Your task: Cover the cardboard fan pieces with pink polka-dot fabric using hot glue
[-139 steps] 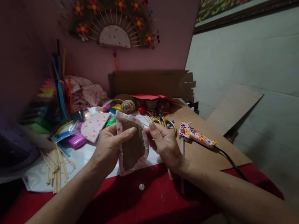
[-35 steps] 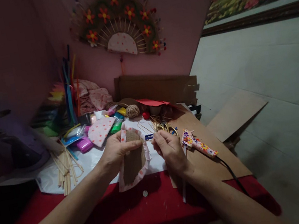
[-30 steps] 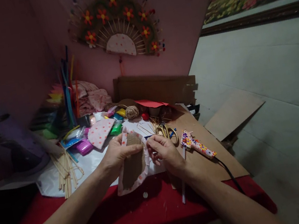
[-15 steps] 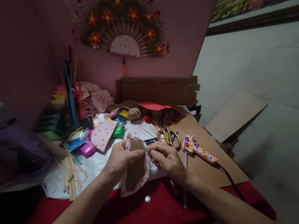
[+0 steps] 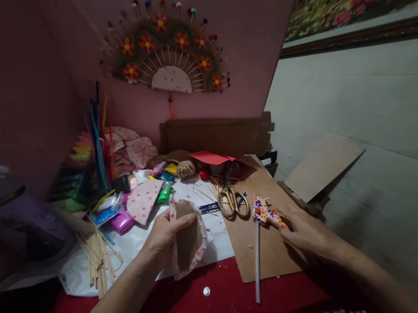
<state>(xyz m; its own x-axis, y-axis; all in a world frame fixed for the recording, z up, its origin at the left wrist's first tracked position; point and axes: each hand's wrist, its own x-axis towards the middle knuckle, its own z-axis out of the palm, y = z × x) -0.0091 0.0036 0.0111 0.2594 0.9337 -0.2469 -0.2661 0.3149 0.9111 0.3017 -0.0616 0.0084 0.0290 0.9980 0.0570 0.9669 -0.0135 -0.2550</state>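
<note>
My left hand (image 5: pixel 165 235) holds a half-round cardboard piece (image 5: pixel 186 237) edged with pink dotted fabric, upright above the white sheet (image 5: pixel 128 246). My right hand (image 5: pixel 305 233) lies on the brown cardboard mat (image 5: pixel 267 243) with its fingers curled around the handle of a glue gun (image 5: pixel 266 212) covered in coloured dots. A white glue stick (image 5: pixel 256 261) lies along the mat below the gun's nozzle.
Gold scissors (image 5: pixel 233 202), a twine ball (image 5: pixel 186 169), clay packets (image 5: pixel 122 221), a dotted fabric half-circle (image 5: pixel 143 200) and bamboo sticks (image 5: pixel 94 252) crowd the red table (image 5: pixel 203 308). A finished fan decoration (image 5: pixel 167 56) hangs on the pink board. Loose cardboard (image 5: pixel 321 164) lies right.
My right hand left the fabric edge of the cardboard piece and moved right onto the glue gun. My left hand keeps holding the piece. The view tilted slightly down.
</note>
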